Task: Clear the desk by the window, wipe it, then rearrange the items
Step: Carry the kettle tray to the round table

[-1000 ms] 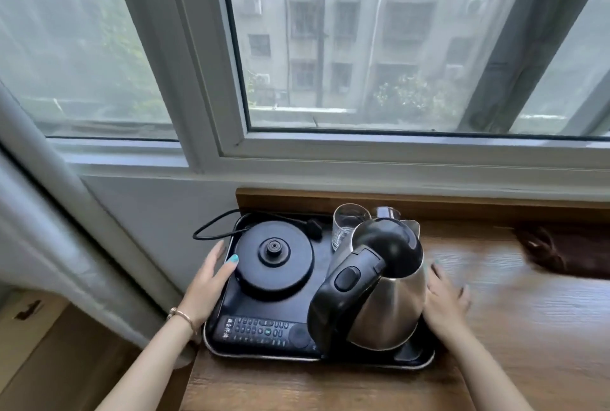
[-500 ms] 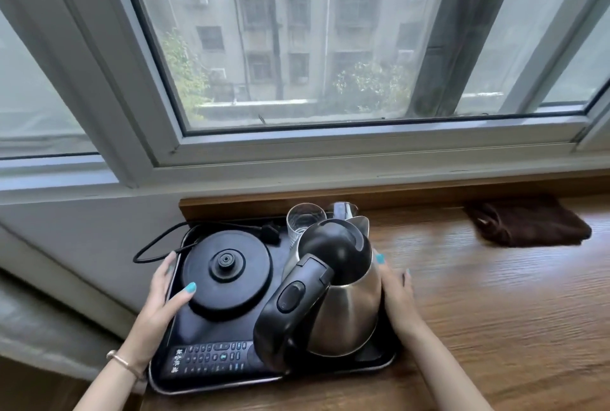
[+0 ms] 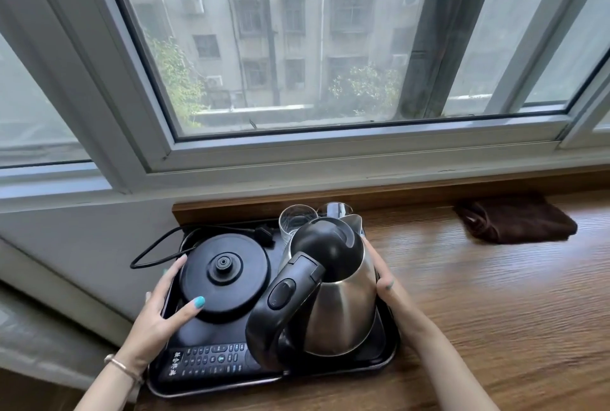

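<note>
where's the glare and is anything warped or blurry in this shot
Head view: daylight from the window puts bright sheen on the steel kettle and wooden desk; the wide lens bends the window frame lines; the buildings outside look hazy; tray and hands stay sharp.

One black tray point(image 3: 391, 353) is sitting on the wooden desk point(image 3: 495, 311) at its left end, and everything else is being counted against that tray. Lying in it are one steel kettle point(image 3: 333, 305) on the right side, one round black kettle base point(image 3: 224, 273) on the left side, one remote control point(image 3: 208, 362) along the near edge, and two clear glasses point(image 3: 293, 220) at the far edge. One black power cord point(image 3: 155, 250) is looping out past the tray's far-left corner. One dark brown cloth point(image 3: 516, 220) is lying well to the tray's right. Two hands are gripping the tray, the left hand point(image 3: 161, 315) and the right hand point(image 3: 384, 278), one at each side.
</note>
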The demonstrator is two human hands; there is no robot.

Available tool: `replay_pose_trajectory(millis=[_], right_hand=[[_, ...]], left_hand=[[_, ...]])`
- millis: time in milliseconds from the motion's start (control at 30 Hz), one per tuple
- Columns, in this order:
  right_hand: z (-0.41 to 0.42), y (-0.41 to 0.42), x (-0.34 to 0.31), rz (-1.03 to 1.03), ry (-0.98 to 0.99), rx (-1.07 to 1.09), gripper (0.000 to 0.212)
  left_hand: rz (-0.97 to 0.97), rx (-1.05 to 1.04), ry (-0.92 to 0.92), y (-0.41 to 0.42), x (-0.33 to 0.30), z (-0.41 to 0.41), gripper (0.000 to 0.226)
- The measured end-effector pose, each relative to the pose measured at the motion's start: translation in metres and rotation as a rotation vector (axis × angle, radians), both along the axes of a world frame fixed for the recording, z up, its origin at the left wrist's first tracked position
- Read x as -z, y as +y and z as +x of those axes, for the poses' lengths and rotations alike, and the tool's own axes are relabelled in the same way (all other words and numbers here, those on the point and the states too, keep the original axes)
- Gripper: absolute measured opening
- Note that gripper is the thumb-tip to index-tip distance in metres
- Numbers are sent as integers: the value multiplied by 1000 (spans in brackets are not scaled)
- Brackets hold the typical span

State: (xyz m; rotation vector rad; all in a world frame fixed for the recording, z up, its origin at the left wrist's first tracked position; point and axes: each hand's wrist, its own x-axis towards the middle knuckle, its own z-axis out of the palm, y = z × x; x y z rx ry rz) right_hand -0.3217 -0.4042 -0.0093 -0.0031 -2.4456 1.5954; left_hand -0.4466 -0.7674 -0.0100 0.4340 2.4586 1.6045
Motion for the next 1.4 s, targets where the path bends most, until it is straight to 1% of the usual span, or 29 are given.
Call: replay_pose_trajectory(millis=[33, 100, 200, 267, 333, 433, 533, 633, 733, 800, 900, 967, 1133, 1267, 1400], right_hand=[[3, -1, 4, -144, -96, -1, 117], [7, -1, -5, -219, -115, -8, 117], [0, -1, -15, -285, -185, -109, 117], [-1, 2, -5, -301, -178, -110, 116], [1, 2, -3, -338, -184, -78, 114], [6, -1, -5, -332, -184, -67, 112], [10, -2, -12, -338, -182, -69, 109], [18, -4, -19, -343, -176, -50, 105], [28, -5, -24, -348, -160, -32, 105], [37, -5, -28, -352, -151, -22, 104], [51, -9, -32, -386, -141, 20, 105], [61, -12, -35, -403, -136, 45, 107], [89, -17, -40, -419, -81, 116, 101], [111, -19, -45, -408, -58, 175, 103], [136, -13, -46, -421, -47, 265, 94]], left_hand=[[6, 4, 7, 1, -1, 1, 82], [11, 10, 22, 3, -5, 2, 83], [37, 16, 26, 4, -12, 4, 88], [51, 20, 22, 4, -14, 4, 95], [54, 26, 17, 3, -15, 5, 93], [57, 35, 27, 2, -16, 6, 83], [70, 54, 46, 0, -19, 5, 88], [92, 81, 50, 0, -21, 6, 82], [121, 104, 50, 2, -22, 9, 92], [144, 117, 43, 5, -24, 10, 85], [159, 141, 53, 9, -26, 13, 77], [160, 160, 60, 12, -27, 13, 77], [145, 209, 65, 23, -26, 17, 75], [178, 257, 36, 39, -27, 22, 73], [189, 314, 23, 58, -26, 25, 66]])
